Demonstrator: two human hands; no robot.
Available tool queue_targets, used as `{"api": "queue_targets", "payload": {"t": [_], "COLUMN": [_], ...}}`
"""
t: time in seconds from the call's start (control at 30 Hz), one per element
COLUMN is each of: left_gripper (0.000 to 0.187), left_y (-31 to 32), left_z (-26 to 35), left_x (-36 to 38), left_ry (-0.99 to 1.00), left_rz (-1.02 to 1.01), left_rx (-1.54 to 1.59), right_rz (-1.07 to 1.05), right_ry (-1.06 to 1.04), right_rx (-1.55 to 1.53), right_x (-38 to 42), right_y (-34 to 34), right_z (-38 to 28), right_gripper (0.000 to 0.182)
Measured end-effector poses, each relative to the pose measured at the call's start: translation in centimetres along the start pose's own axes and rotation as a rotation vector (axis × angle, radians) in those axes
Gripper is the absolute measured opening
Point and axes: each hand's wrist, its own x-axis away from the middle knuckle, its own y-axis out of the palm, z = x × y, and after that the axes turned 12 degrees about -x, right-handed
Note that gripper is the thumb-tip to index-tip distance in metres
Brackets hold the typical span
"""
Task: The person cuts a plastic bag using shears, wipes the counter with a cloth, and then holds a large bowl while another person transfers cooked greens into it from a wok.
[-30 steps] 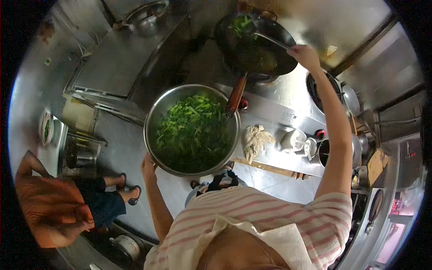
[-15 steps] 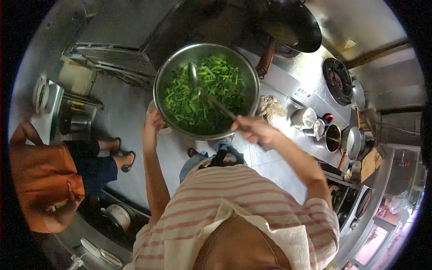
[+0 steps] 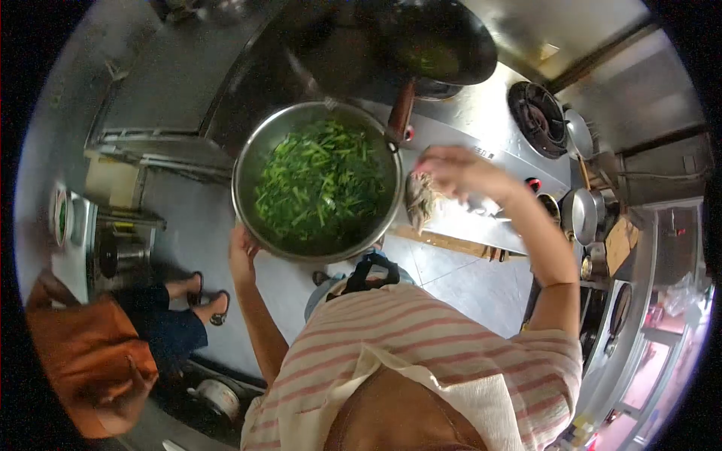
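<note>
A large metal bowl [image 3: 241, 197] holds chopped green vegetables [image 3: 323, 180]. My left hand [image 3: 242, 249] is closed on the bowl's near left rim, its fingers partly hidden beneath. To the right of the bowl, my right hand [image 3: 462, 174], blurred by motion, has its fingers closed on a crumpled cloth [image 3: 421, 204] that hangs down over the counter. Beyond the bowl's far rim lies a blurred shiny utensil [image 3: 302, 75].
A dark wok [image 3: 451, 45] with a wooden handle [image 3: 401, 109] sits behind the bowl. Farther right are a burner [image 3: 537, 120] and pans [image 3: 584, 216]. A person in orange [image 3: 90, 353] is at the left, near a white pot [image 3: 218, 397].
My right hand has let go of the ladle and taken hold of the cloth, lifting it from the counter. The bowl appears lower and farther left, my left hand still on it.
</note>
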Motion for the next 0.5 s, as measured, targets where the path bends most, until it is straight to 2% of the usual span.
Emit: {"api": "queue_targets", "payload": {"t": [0.03, 0.1, 0.13, 0.2, 0.23, 0.3, 0.33, 0.4, 0.43, 0.5], "left_gripper": [0.042, 0.04, 0.04, 0.04, 0.041, 0.043, 0.043, 0.044, 0.044, 0.044], "left_y": [0.3, 0.6, 0.7, 0.6, 0.5, -0.1, -0.5, 0.1, 0.8, 2.2], "left_z": [0.2, 0.1, -0.2, -0.7, -1.0, -1.7, -2.3, -2.3, -1.7, -0.6], "left_x": [0.1, 0.0, -0.3, -0.8, -1.0, -1.3, -1.3, -1.2, -0.6, -0.5], "left_ry": [-0.025, -0.05, -0.073, -0.093, -0.096, -0.097, -0.077, -0.054, -0.028, -0.131], "left_rz": [0.023, 0.045, 0.069, 0.093, 0.094, 0.093, 0.102, 0.107, 0.154, 0.336], "left_rx": [0.007, 0.015, 0.041, 0.068, 0.079, 0.085, 0.081, 0.078, 0.037, 0.11], "right_rz": [0.249, 0.347, 0.463, 0.598, 0.601, 0.853, 0.858, 0.955, 0.956, 1.07], "right_ry": [-0.105, -0.204, -0.288, -0.284, -0.286, -0.333, -0.332, -0.109, -0.107, 0.019], "right_rx": [0.127, 0.519, 0.807, 1.076, 1.074, 1.585, 1.581, 1.49, 1.489, 1.375], "right_x": [0.5, 1.4, 1.0, -0.3, -1.0, -2.3, -3.2, -5.1, -6.2, -8.8], "right_y": [-2.9, -9.8, -13.9, -21.3, -23.7, -27.0, -28.1, -29.9, -30.7, -32.0], "right_z": [-0.7, -4.2, -4.7, -5.2, -5.4, -5.6, -5.6, -5.3, -4.6, -2.9], "right_gripper": [0.033, 0.034, 0.035, 0.037, 0.037, 0.028, 0.028, 0.033, 0.033, 0.033]}}
